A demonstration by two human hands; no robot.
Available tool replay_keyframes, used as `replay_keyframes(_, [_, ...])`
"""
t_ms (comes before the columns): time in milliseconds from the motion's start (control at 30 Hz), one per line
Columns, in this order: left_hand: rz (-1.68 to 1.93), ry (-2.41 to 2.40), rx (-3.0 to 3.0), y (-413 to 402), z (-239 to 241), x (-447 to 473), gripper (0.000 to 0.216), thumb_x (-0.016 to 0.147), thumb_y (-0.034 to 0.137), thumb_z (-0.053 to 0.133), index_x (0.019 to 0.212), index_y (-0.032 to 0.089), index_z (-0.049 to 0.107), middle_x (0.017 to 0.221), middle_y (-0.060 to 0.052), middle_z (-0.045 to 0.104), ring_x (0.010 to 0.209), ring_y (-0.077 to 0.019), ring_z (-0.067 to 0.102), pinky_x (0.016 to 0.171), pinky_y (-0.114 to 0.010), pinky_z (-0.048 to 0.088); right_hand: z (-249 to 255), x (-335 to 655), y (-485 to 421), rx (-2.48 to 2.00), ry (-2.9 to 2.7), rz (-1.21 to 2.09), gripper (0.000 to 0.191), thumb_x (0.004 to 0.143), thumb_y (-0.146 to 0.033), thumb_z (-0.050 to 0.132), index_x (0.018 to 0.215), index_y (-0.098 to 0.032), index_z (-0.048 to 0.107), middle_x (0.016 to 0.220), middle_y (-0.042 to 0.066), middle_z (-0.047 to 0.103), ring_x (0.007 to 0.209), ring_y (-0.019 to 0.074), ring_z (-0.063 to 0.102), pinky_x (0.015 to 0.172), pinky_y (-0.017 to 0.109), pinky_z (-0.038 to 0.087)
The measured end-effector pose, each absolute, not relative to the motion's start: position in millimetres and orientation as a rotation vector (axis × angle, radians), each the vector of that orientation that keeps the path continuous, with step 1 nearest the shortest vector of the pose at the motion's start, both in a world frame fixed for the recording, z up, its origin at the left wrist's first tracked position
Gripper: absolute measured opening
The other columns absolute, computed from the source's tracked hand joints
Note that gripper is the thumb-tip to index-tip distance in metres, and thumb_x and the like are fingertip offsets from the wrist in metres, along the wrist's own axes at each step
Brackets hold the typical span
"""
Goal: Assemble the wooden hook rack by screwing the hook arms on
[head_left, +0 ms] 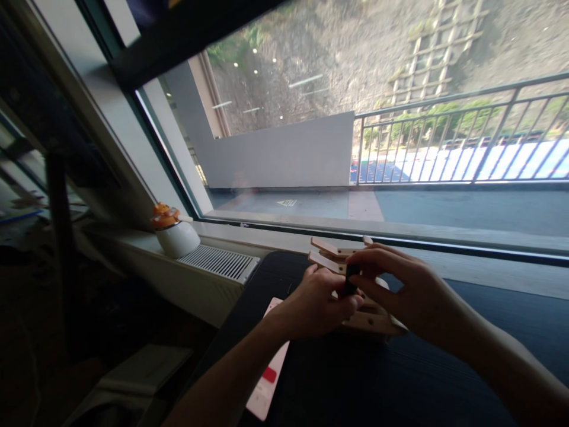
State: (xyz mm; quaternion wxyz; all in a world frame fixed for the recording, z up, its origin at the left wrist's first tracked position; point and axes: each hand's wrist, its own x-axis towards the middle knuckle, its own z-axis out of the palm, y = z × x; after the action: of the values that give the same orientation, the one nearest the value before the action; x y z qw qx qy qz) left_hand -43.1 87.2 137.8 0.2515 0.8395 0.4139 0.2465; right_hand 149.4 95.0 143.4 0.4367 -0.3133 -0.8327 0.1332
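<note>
A wooden assembly of flat slats (329, 254) rests on a dark table (489, 332) near the window. My left hand (313, 308) is curled closed against its near side. My right hand (406, 290) reaches over it from the right, thumb and fingers pinching a small black part (351, 279) that stands between both hands. More wooden pieces (371, 323) lie under my hands, partly hidden.
A white sheet with a red mark (269, 373) lies on the table at my left forearm. On the sill sit a white pot with an orange top (173, 231) and a vent grille (217, 261). The window shows a balcony railing (462, 142).
</note>
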Motion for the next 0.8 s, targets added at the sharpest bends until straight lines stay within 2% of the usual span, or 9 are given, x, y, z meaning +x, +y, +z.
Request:
replay_keyframes(67, [0.67,1.094,2.302,87.9,136.4,-43.3,0.013,0.091,0.025,0.061,0.083,0.018,0.069,0.077,0.002,0.067,0.085,-0.0173,0.061,0.1,-0.035,0.039,145.5,148.8,93.9,-0.793,-2.063,0.333,0.014,0.088,-0.025,0.066,0.102,-0.024,0.069,0.093,0.003,0.075,0.07,0.0167,0.069,0.067,0.031,0.059])
replay_keyframes(167, [0.686,1.091,2.299,87.5,135.6,-44.1,0.015,0.09,0.025,0.062,0.078,0.018,0.067,0.075,0.003,0.067,0.085,-0.017,0.061,0.1,-0.034,0.04,149.0,148.6,90.8,-0.82,-2.064,0.358,0.018,0.089,-0.023,0.063,0.105,-0.024,0.071,0.102,0.005,0.076,0.067,0.0153,0.068,0.063,0.029,0.058])
replay_keyframes(233, [0.693,1.107,2.288,86.3,136.6,-44.6,0.016,0.09,0.025,0.062,0.076,0.018,0.065,0.078,0.002,0.068,0.088,-0.0178,0.061,0.101,-0.035,0.04,149.8,149.3,89.8,-0.821,-2.08,0.381,0.022,0.091,-0.024,0.061,0.11,-0.025,0.072,0.106,0.006,0.077,0.072,0.0166,0.07,0.066,0.029,0.059])
replay_keyframes(333, [0.675,1.148,2.277,84.8,138.9,-44.6,0.016,0.09,0.027,0.063,0.076,0.018,0.064,0.08,0.001,0.069,0.094,-0.0202,0.061,0.105,-0.038,0.037,148.1,150.2,91.0,-0.828,-2.08,0.42,0.021,0.092,-0.028,0.063,0.109,-0.026,0.073,0.1,0.006,0.078,0.08,0.0201,0.072,0.071,0.031,0.06])
replay_keyframes(500, [0.653,1.122,2.272,85.6,137.8,-44.2,0.015,0.091,0.028,0.061,0.08,0.018,0.065,0.079,0.002,0.067,0.09,-0.0195,0.06,0.106,-0.041,0.034,145.3,149.0,92.6,-0.856,-2.014,0.41,0.015,0.087,-0.025,0.066,0.101,-0.025,0.071,0.084,0.002,0.075,0.07,0.0178,0.07,0.063,0.029,0.058])
replay_keyframes(600, [0.687,1.059,2.296,86.5,135.6,-44.4,0.015,0.091,0.025,0.06,0.079,0.018,0.065,0.076,0.003,0.065,0.087,-0.0176,0.06,0.105,-0.039,0.035,146.7,149.3,90.5,-0.826,-2.051,0.385,0.023,0.089,-0.024,0.064,0.11,-0.026,0.07,0.098,0.003,0.076,0.069,0.0153,0.069,0.064,0.029,0.058])
replay_keyframes(667, [0.709,1.046,2.296,86.1,135.5,-44.5,0.014,0.091,0.024,0.061,0.079,0.018,0.065,0.078,0.003,0.066,0.087,-0.0171,0.061,0.104,-0.037,0.037,147.4,150.0,89.7,-0.8,-2.092,0.375,0.026,0.092,-0.023,0.061,0.115,-0.027,0.071,0.109,0.004,0.076,0.078,0.0161,0.071,0.07,0.029,0.059])
replay_keyframes(800, [0.684,1.122,2.268,84.8,137.6,-44.4,0.014,0.091,0.028,0.062,0.08,0.019,0.066,0.081,0.002,0.068,0.091,-0.019,0.061,0.104,-0.038,0.037,145.0,150.2,92.3,-0.802,-2.105,0.383,0.022,0.094,-0.026,0.06,0.112,-0.028,0.072,0.108,0.004,0.076,0.091,0.0201,0.072,0.078,0.031,0.059])
